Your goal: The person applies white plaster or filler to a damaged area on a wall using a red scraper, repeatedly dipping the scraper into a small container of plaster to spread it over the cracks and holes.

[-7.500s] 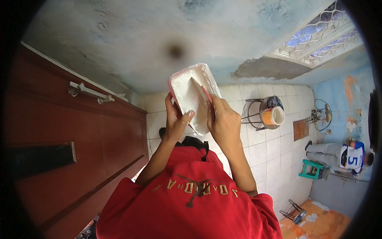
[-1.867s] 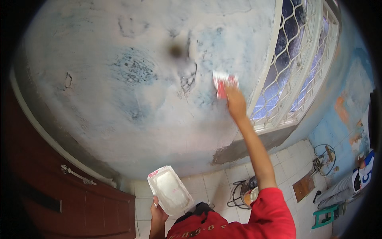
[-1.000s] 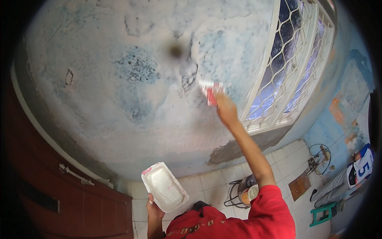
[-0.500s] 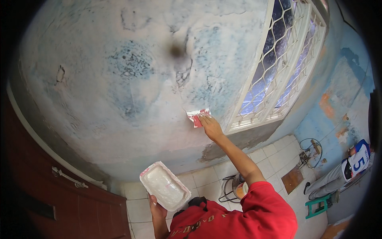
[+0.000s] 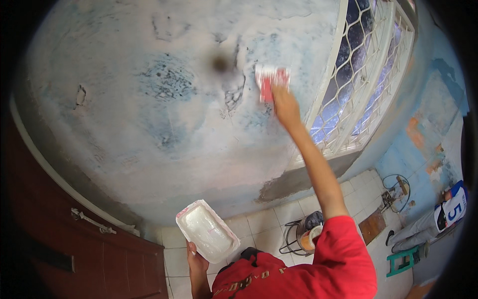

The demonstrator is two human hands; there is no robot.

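Note:
My right hand (image 5: 286, 105) grips a red putty scraper (image 5: 267, 85) with white smears on it. Its blade edge is against the patchy blue and white wall (image 5: 209, 129), left of the window, and is somewhat blurred by motion. Down by my body, my left hand (image 5: 197, 259) holds a rectangular tray (image 5: 181, 218) by its lower left side. Smooth white paste (image 5: 205, 230) coats the inside of the tray. The fingers under the tray are hidden, and the thumb shows at its edge.
A window with a white metal grille (image 5: 343, 89) is at the right. A brown door (image 5: 109, 264) stands at the left. Behind my right arm are a black metal stand and a bucket (image 5: 309, 238). Farther right are a green stool (image 5: 402, 260) and another person (image 5: 423, 229).
My right hand has moved the scraper upward and slightly right across the wall. The left hand and the tray have stayed almost where they were.

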